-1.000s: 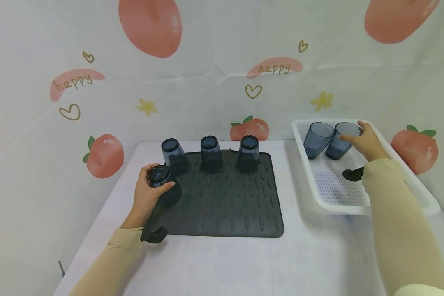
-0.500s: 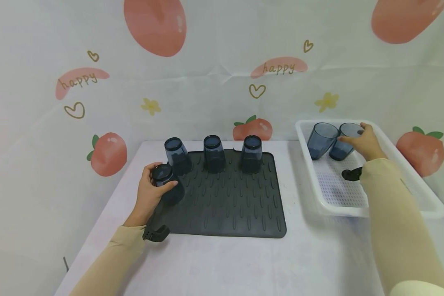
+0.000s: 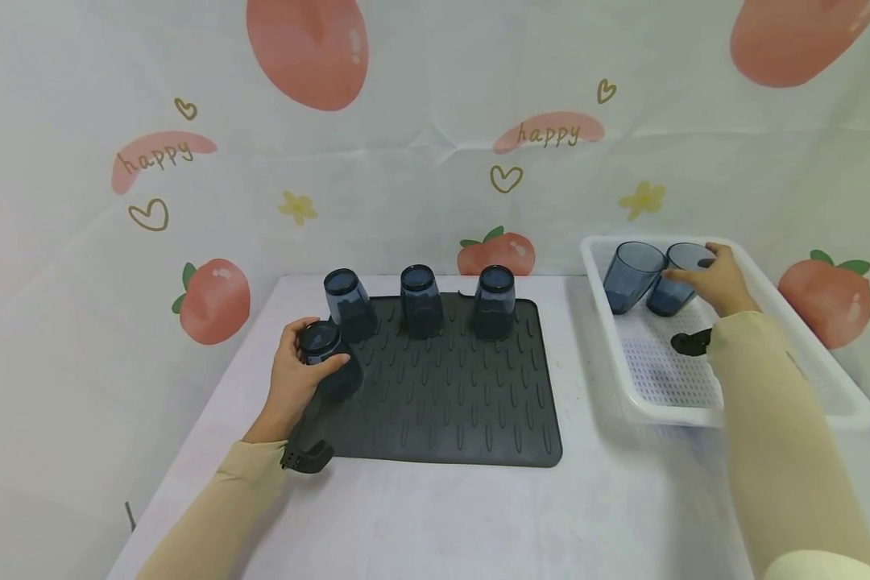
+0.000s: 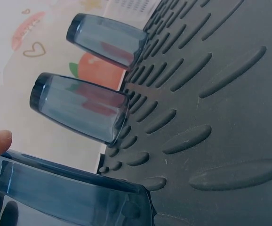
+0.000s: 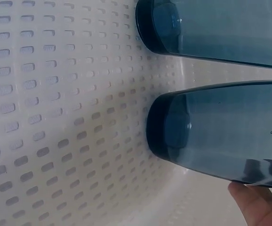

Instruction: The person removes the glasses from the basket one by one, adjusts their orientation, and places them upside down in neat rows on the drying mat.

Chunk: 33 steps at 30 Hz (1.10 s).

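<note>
- Little has moved since the first frame: the head view has shifted slightly, while the left hand [image 3: 295, 374] and right hand [image 3: 721, 282] stay put.
- White desk [image 3: 478, 515] carries a perforated plastic basket [image 3: 667, 415]; inside, the left basket glass [image 3: 627, 282] and right basket glass [image 3: 670, 298] lean, rims up.
- Ridged black drying mat [image 3: 449, 419] bears upturned blue tumblers: three back-row glasses [image 3: 421, 310] and the front-left glass [image 3: 342, 383].
- Left hand grips the front-left glass, seemingly resting on the mat; right hand pinches the right basket glass near its rim.
- Step in hand, I judge: securing that basket glass; lifting it would call for a firm hold, clear of its neighbour.
</note>
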{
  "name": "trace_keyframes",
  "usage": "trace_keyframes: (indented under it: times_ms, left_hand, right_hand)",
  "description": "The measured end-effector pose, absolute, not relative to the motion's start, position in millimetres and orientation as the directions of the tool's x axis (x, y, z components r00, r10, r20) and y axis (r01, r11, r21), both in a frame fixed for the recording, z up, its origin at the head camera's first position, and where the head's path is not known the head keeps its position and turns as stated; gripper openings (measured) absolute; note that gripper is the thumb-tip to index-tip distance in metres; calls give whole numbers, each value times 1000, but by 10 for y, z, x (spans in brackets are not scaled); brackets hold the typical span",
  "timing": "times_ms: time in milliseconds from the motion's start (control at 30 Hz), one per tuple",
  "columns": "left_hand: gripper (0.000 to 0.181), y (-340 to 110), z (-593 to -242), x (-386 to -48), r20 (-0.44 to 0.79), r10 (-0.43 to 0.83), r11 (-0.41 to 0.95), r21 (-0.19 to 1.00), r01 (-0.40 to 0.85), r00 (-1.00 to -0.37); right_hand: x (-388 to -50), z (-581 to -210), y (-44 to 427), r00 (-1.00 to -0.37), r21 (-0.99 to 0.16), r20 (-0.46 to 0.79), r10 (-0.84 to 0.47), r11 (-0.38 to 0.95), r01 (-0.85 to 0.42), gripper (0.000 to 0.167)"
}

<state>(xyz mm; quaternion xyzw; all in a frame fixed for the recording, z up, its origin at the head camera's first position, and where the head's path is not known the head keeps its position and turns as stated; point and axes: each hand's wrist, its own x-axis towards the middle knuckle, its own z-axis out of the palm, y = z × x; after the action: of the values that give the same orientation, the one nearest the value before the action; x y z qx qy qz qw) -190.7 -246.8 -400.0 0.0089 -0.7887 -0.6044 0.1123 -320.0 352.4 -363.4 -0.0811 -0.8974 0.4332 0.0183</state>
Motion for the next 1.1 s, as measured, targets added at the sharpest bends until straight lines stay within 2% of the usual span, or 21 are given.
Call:
trace_keyframes:
  times_ms: [400, 767, 1100]
  left_hand:
    - [74, -2487, -4034, -1914, 173, -137, 270, 954, 131, -975]
    - [75, -2482, -4032, -1920, 166, -132, 275, 953, 125, -977]
    - [74, -2544, -4136, -1970, 194, -139, 293, 945, 147, -971]
  right_hand:
    - [-3195, -3615, 3619, -994, -712, -58, 96, 694, 108, 106]
    - [-3100, -3451, 3719, -970, -681, -220, -107, 728, 74, 101]
    - [-2918, -3370, 3693, -944, -633, -280, -174, 773, 45, 92]
